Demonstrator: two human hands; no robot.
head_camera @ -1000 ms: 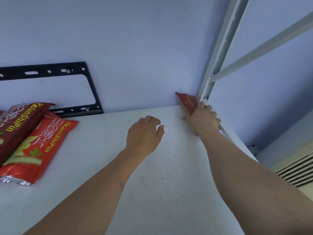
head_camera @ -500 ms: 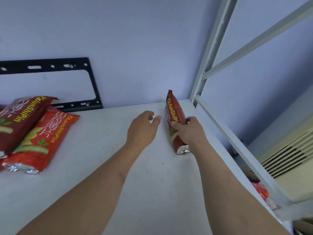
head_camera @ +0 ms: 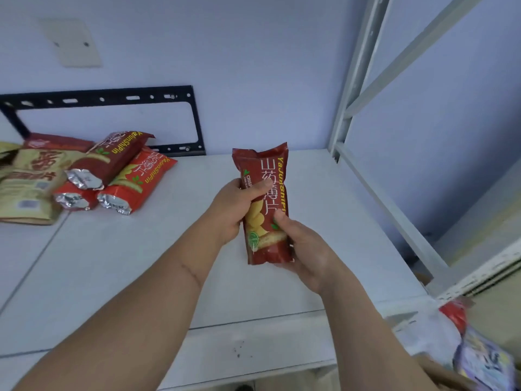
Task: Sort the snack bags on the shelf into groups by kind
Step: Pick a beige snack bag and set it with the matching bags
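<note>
**Snack bags on the white shelf, one dark red bag held in both hands**

Shelf (head_camera: 324, 221) is a wide white board, and it is the landmark for all places here. Behind the shelf stands a pale blue wall (head_camera: 253, 66). On this wall, just above the back edge of the shelf, a black metal bracket (head_camera: 194, 119) is fixed, and higher on the left there is a beige plate (head_camera: 70, 42). At the back right corner of the shelf a grey-white post (head_camera: 355, 71) rises, and a rail (head_camera: 389, 210) runs along the right edge of the shelf toward the front. A thin seam crosses the shelf near its front edge. The middle and right parts of the shelf surface are bare.

At the back left of the shelf lies a pile: beige bags (head_camera: 25, 187) at the far left, then red bags (head_camera: 138, 182) with silver ends, one dark red bag (head_camera: 112, 156) resting on top of them.

Above the middle of the shelf, the held bag (head_camera: 266, 204) stands upright and does not touch the board. The left hand (head_camera: 231, 210) grips its upper left side with curled fingers. The right hand (head_camera: 304, 249) grips its lower right side, thumb pressed on the front.

Below the front right corner of the shelf some blurred packages (head_camera: 479, 354) show.
</note>
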